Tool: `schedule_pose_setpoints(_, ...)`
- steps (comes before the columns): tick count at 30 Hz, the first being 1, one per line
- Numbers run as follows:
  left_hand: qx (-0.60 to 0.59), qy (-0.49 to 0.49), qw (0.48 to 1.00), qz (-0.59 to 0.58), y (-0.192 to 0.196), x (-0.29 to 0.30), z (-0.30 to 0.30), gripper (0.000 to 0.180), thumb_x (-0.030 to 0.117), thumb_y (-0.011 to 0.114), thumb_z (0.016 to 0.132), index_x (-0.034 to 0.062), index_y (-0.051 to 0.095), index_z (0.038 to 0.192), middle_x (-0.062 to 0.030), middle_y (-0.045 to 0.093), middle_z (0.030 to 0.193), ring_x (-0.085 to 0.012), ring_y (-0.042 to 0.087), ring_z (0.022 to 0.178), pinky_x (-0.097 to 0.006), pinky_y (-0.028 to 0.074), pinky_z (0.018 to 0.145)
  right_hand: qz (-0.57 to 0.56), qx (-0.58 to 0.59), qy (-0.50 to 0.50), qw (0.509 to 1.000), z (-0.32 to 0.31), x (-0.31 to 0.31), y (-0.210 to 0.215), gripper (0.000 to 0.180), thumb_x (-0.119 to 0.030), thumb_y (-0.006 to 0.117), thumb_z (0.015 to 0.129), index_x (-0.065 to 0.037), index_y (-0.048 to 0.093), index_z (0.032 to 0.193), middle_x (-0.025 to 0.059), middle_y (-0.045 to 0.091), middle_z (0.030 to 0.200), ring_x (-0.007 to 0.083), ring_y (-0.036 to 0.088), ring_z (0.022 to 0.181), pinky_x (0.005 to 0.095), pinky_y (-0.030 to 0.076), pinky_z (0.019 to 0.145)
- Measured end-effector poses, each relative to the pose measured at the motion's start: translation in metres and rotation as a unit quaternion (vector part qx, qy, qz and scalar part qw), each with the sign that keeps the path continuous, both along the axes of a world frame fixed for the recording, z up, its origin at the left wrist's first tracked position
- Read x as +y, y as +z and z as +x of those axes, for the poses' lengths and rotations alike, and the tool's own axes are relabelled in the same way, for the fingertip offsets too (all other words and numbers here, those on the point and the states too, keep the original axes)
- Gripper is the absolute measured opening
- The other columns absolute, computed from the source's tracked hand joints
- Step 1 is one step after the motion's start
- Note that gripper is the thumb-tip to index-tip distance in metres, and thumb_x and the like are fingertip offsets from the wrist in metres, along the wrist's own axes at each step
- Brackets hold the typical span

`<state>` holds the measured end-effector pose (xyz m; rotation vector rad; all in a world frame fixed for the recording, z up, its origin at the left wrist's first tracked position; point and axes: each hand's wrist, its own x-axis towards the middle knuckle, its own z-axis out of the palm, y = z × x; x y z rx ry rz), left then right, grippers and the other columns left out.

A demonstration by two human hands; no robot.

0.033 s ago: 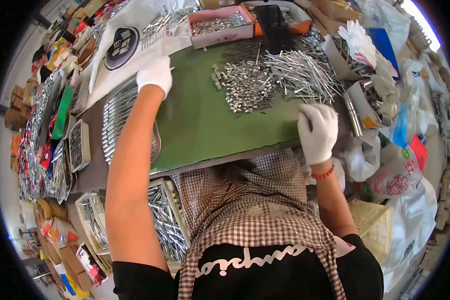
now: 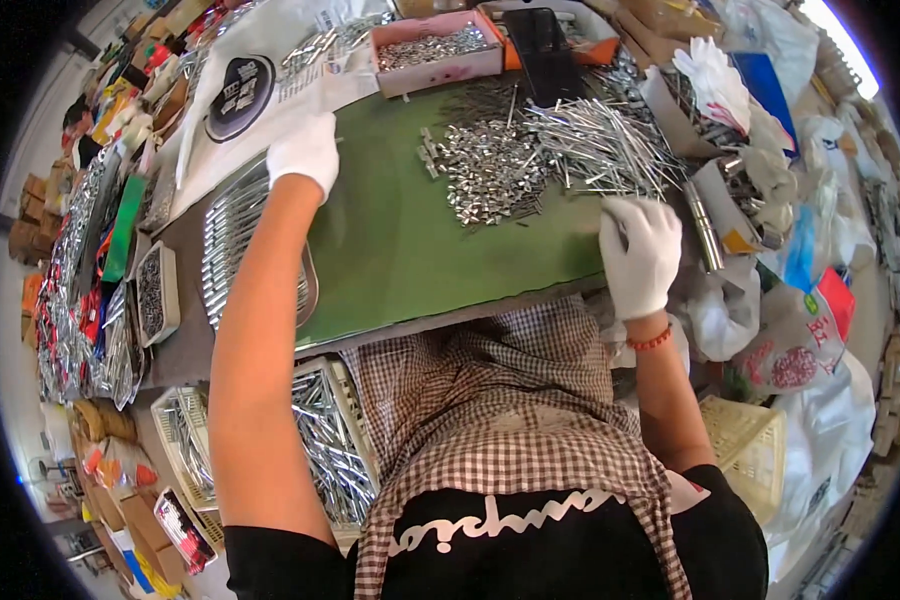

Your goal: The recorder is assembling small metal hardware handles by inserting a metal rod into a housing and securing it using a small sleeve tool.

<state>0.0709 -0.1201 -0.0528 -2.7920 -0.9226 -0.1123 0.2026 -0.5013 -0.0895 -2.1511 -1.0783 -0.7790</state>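
Okay, left hand (image 2: 305, 158), white-gloved, at the worktop's (image 2: 380, 250) far-left part, just beside the far end of a tray (image 2: 314, 285) of slim metal pieces (image 2: 232, 225); back of it faces camera, can't tell if its grip holds anything. Right hand (image 2: 642, 258), also gloved, near right end of the near edge; fingers curled in, grip contents hidden, can't tell. Loose metal rods (image 2: 610, 145) lie just beyond it toward far-right corner, next to a heap of small metal fittings (image 2: 495, 175). Rods look light, stiff, smooth, likely slippery; they cross each other, so probably best pinched singly by a protruding end. Most room: green stretch between tray and heap. Tighter: right edge, with metal tube (image 2: 705, 230), and far edge, lined by pink box (image 2: 440, 76).
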Motion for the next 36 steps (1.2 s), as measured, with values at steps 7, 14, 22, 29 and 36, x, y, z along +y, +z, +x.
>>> schedule_pose_setpoints(7,0.024,-0.228,0.969,0.092,0.036,-0.105,-0.029,0.011,0.007,0.054,0.081,0.0083,0.063,0.086,-0.0136,0.06,0.087,-0.0316,0.062,0.084,-0.045,0.05,0.076,-0.149,-0.107,-0.016,0.983,0.046,0.018,0.015,0.017,-0.016,0.071,0.077,-0.021,0.073,0.093,0.0019,0.067,0.116,0.0262,0.059,0.114,0.0439,0.045,0.096)
schedule_pose_setpoints(14,-0.068,-0.299,0.945,-0.118,0.006,-0.195,-0.032,0.013,0.009,0.064,0.076,0.0076,0.062,0.089,-0.0104,0.062,0.089,-0.0321,0.061,0.084,-0.043,0.049,0.075,0.012,0.022,0.185,0.982,0.031,0.031,0.026,0.011,-0.019,0.07,0.084,-0.019,0.072,0.096,0.005,0.07,0.101,0.0281,0.065,0.1,0.0415,0.049,0.088)
schedule_pose_setpoints(22,-0.287,-0.195,0.908,-0.235,-0.034,-0.214,-0.043,0.012,0.01,0.071,0.078,0.0061,0.068,0.09,-0.0112,0.064,0.091,-0.0342,0.06,0.09,-0.044,0.048,0.084,-0.207,0.084,0.245,0.943,-0.013,0.008,0.001,0.025,-0.008,0.07,0.081,-0.015,0.072,0.105,0.0089,0.064,0.093,0.0327,0.061,0.089,0.0415,0.051,0.079)
schedule_pose_setpoints(29,-0.299,-0.148,0.92,-0.207,-0.038,-0.224,-0.051,0.01,0.009,0.071,0.078,0.0064,0.069,0.088,-0.0108,0.065,0.092,-0.0337,0.061,0.089,-0.043,0.047,0.082,-0.126,0.083,0.236,0.96,-0.018,0.014,-0.002,0.013,-0.01,0.07,0.079,-0.014,0.067,0.091,0.0035,0.065,0.091,0.0285,0.061,0.089,0.0416,0.048,0.08)
schedule_pose_setpoints(36,-0.324,-0.171,0.906,-0.213,-0.041,-0.231,-0.043,0.009,0.011,0.072,0.077,0.0108,0.068,0.085,-0.0067,0.064,0.087,-0.0313,0.062,0.081,-0.044,0.048,0.072,-0.117,0.101,0.237,0.959,-0.021,0.018,-0.005,0.013,-0.009,0.071,0.077,-0.014,0.069,0.089,0.0032,0.066,0.09,0.0278,0.062,0.092,0.0414,0.049,0.081)
